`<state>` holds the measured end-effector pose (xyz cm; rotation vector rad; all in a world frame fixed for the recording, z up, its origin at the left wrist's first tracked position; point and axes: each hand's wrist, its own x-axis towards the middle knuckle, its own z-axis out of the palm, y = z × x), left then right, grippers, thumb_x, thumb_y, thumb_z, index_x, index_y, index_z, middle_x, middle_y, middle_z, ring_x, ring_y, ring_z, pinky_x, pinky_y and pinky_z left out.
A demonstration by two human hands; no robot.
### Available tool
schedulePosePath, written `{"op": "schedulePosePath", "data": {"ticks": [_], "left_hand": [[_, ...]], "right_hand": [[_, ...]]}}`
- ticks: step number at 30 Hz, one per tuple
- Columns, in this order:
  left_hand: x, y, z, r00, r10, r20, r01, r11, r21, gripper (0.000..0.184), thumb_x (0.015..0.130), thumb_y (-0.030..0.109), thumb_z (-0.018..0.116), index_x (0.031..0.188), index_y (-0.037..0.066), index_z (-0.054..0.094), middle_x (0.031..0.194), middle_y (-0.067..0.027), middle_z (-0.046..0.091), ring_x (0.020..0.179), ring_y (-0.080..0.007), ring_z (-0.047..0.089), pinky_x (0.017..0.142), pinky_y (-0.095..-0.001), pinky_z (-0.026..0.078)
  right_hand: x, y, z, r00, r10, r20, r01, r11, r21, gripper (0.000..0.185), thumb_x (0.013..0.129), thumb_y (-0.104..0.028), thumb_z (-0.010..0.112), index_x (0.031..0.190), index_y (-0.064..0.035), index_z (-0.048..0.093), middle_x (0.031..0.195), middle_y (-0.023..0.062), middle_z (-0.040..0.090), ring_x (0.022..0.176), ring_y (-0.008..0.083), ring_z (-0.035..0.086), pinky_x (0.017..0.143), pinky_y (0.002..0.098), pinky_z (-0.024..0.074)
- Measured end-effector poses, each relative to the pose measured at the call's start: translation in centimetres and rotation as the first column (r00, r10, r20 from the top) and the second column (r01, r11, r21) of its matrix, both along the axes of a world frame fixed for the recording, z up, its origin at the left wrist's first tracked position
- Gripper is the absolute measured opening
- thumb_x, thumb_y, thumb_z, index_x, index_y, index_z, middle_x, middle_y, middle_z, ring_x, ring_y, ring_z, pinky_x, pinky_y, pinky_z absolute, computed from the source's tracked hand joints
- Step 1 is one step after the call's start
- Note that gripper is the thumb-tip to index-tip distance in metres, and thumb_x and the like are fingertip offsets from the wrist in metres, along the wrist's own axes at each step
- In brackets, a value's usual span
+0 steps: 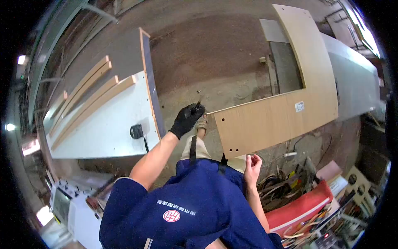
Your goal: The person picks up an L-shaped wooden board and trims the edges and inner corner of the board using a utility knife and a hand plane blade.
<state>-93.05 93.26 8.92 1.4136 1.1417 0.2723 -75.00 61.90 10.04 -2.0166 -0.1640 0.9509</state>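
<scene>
Pinching a small dark item (198,104), the left hand (186,120) has the board (269,120) to its right: likely stiff, weighty, best held by opposite edges. The right hand (252,166) is half-curled near it, grip unclear.

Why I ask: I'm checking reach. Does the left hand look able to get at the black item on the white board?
Probably yes: the left hand is close, and nothing visible blocks the way over the white board to the black item.

A white worktop (103,133) carries long wooden strips (93,98) (plus a black object (136,131) near one edge)
</scene>
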Motion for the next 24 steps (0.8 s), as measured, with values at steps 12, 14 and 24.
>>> {"op": "schedulePosePath", "data": {"ticks": [12, 14, 24], "left_hand": [[1.7, -2.6, -1.1, 0.7, -0.714, -0.009, 0.711, 0.696, 0.1, 0.039, 0.092, 0.031, 0.073, 0.116, 0.001, 0.069, 0.093, -0.0132, 0.073, 0.078, -0.0155, 0.064, 0.078, -0.0323, 0.052], [2.2, -4.8, -1.0, 0.614, -0.784, 0.089, 0.78, 0.62, 0.089, 0.04, 0.092, 0.03, 0.072, 0.123, 0.005, 0.067, 0.1, -0.0147, 0.072, 0.083, -0.0172, 0.068, 0.08, -0.0328, 0.053], [7.6, -6.1, -3.2, 0.16, -0.936, -0.314, 0.947, 0.057, 0.315, 0.048, 0.086, 0.037, 0.074, 0.128, 0.016, 0.064, 0.104, -0.013, 0.073, 0.086, -0.0355, 0.069, 0.075, -0.044, 0.055]], "right_hand": [[-4.7, -2.0, -3.0, 0.747, -0.552, -0.371, 0.622, 0.777, 0.096, 0.059, 0.104, -0.049, 0.048, 0.13, 0.004, 0.051, 0.128, 0.0146, 0.06, 0.114, 0.0251, 0.061, 0.098, 0.0409, 0.0507], [-3.7, -3.9, -2.9, 0.715, -0.631, -0.301, 0.675, 0.735, 0.062, 0.064, 0.104, -0.052, 0.046, 0.133, 0.0059, 0.049, 0.131, 0.0157, 0.059, 0.119, 0.0258, 0.058, 0.101, 0.0404, 0.0479], [-0.3, -10.6, -9.1, 0.757, -0.594, -0.274, 0.622, 0.782, 0.024, 0.076, 0.101, -0.06, 0.044, 0.136, 0.0073, 0.053, 0.132, 0.0166, 0.061, 0.122, 0.0233, 0.056, 0.103, 0.035, 0.0428]]}}
